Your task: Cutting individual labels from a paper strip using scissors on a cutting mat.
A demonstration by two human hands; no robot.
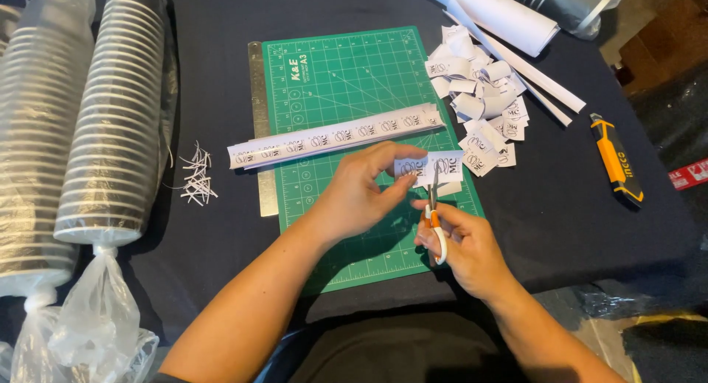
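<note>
My left hand (363,191) pinches a short white paper strip (431,167) printed with round marks, holding it over the green cutting mat (332,80). My right hand (463,246) grips small scissors (434,213) with orange-and-white handles, blades pointing up into the strip. Several long printed paper strips (332,136) lie stacked across the mat behind my hands. A pile of cut paper labels (479,95) sits to the right of the mat.
A steel ruler (260,125) lies along the mat's left edge, thin paper trimmings (195,176) beside it. Two bagged stacks of cups (110,125) lie at the left. An orange-and-black utility knife (616,161) rests at the right. Rolled white paper (501,14) lies at the back.
</note>
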